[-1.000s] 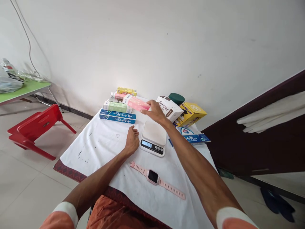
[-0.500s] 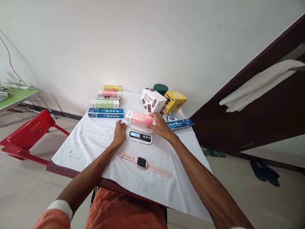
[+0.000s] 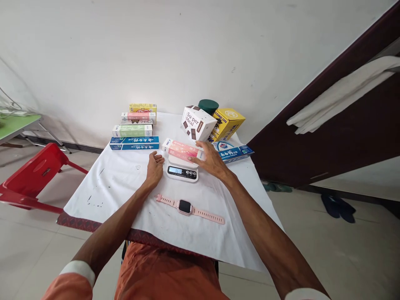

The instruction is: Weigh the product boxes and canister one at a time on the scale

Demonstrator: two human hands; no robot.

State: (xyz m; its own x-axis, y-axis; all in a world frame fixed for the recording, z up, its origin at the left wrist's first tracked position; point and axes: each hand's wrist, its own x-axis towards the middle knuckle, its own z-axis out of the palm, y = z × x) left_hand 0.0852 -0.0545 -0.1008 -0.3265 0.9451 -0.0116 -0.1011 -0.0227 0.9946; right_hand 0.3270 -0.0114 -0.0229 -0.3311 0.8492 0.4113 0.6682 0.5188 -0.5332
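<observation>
A pink toothpaste box (image 3: 181, 149) lies across the plate of a small white kitchen scale (image 3: 182, 172), whose lit display shows digits. My right hand (image 3: 210, 159) has its thumb on the front of the box and its fingers at the back edge, around the right end. To the left of the scale, my left hand (image 3: 154, 167) rests on the white cloth, fingers loosely extended and holding nothing. A pink smartwatch (image 3: 185, 206) is laid out flat in front of the scale.
Blue toothpaste boxes (image 3: 134, 143), a green box (image 3: 132, 131) and others form rows at the left. Behind the scale are a white Su-per Meal box (image 3: 197, 123), a green lid (image 3: 208, 106), a yellow box (image 3: 228, 124) and another blue box (image 3: 236, 153). A red chair (image 3: 34, 175) stands left.
The camera view has shifted slightly, so the table sits higher in the picture. The pink box now slants a little more, its right end lower, with my right hand still at it.
</observation>
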